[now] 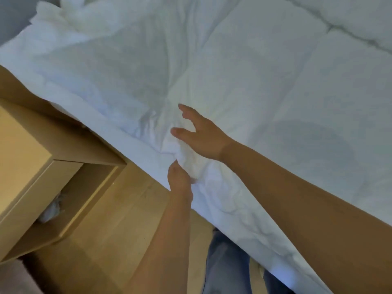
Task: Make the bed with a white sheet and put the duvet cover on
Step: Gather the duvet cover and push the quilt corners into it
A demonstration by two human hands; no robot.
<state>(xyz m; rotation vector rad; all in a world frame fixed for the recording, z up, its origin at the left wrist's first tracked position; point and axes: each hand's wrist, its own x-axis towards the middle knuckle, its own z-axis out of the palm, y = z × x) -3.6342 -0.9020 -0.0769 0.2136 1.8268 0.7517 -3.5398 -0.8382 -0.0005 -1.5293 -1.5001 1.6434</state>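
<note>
Head view finds me at the bedside, straightening the duvet (265, 85) spread across the bed. My left hand (180, 179) pinches bunched white fabric at its near edge. My right hand (203, 136) rests open just beside, fingers spread. Next, I judge, comes a pull outward to flatten the wrinkles. The duvet's edge runs upper left to lower right.
</note>
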